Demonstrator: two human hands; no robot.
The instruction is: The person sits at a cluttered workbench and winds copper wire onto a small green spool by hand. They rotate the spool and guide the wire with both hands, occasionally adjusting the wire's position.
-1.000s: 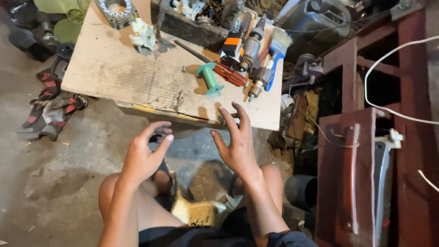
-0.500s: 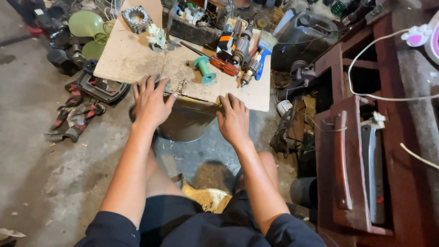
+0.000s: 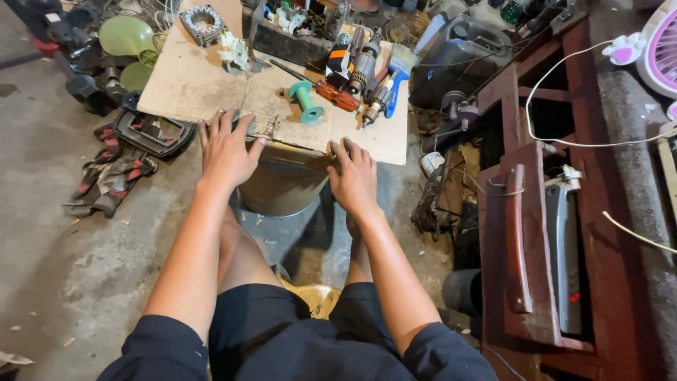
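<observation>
A cardboard sheet (image 3: 183, 88) is serving as a tabletop, sitting on a metal bucket (image 3: 282, 185) that is standing on the concrete floor (image 3: 77, 261). Lying on the sheet – a green spool (image 3: 305, 101), a red-handled screwdriver (image 3: 331, 92), a motor rotor (image 3: 362, 69), a blue brush (image 3: 396, 79), a toothed metal ring (image 3: 204, 23) and a white plastic part (image 3: 232, 51). Both hands are pressing on its near edge – left hand (image 3: 227, 149), right hand (image 3: 354, 176)

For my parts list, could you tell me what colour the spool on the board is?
The spool is teal green, seen in the head view.
</observation>
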